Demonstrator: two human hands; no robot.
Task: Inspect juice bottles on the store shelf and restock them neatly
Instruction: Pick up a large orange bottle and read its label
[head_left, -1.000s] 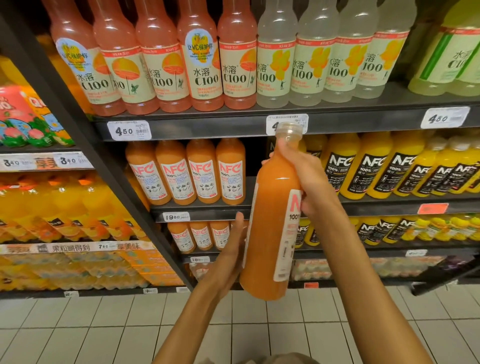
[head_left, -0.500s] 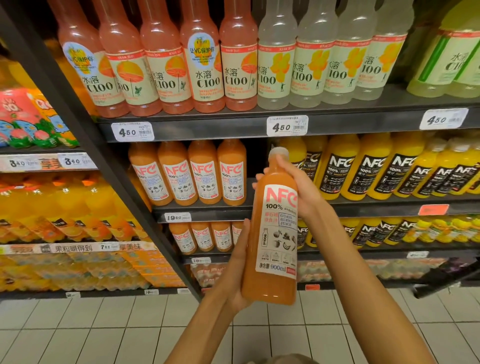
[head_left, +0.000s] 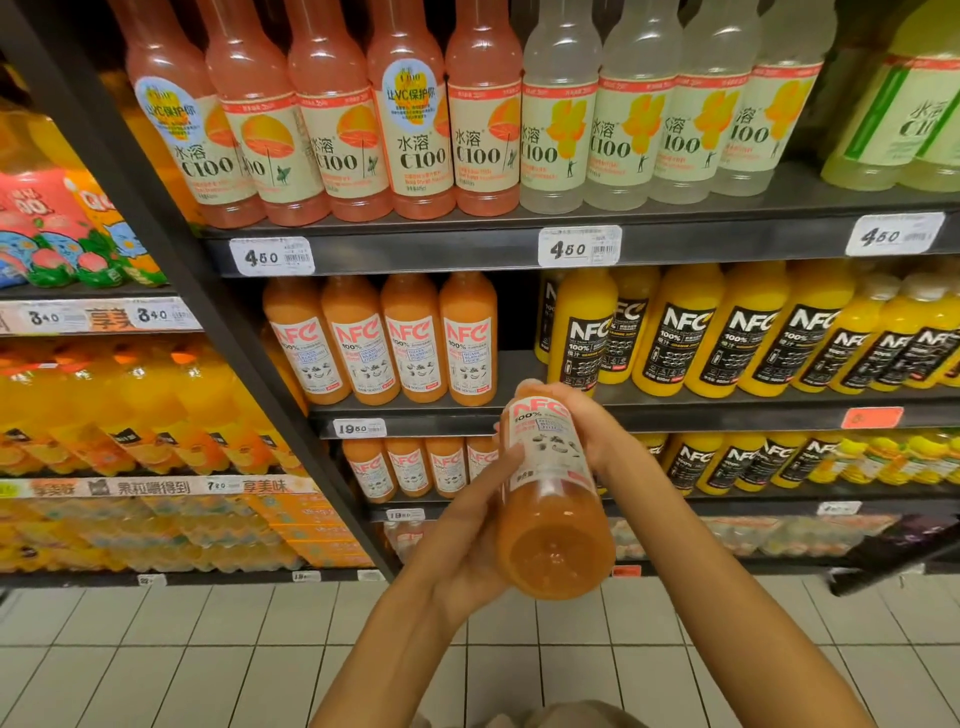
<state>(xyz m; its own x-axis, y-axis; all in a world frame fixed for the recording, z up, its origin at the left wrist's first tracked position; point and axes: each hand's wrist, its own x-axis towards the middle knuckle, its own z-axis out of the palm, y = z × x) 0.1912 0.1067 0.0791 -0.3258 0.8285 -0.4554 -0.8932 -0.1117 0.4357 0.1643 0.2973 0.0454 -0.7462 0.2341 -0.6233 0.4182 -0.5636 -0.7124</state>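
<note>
An orange NFC guava-blend juice bottle is tipped with its base toward me and its top pointing at the shelf. My right hand grips its upper part from the right. My left hand supports its lower left side with the fingers laid along the label. Behind it, on the middle shelf, a row of matching orange NFC bottles stands upright, with a dark gap to their right beside the yellow NFC bottles.
C100 drinks, pink and pale, fill the top shelf. More NFC bottles stand one shelf below. A dark upright post divides this bay from orange soda shelves at the left. White floor tiles lie below.
The bottle has tipped from upright to base-toward-me and dropped lower in view. My left hand has slid onto its label side; the view moved closer to the shelf.
</note>
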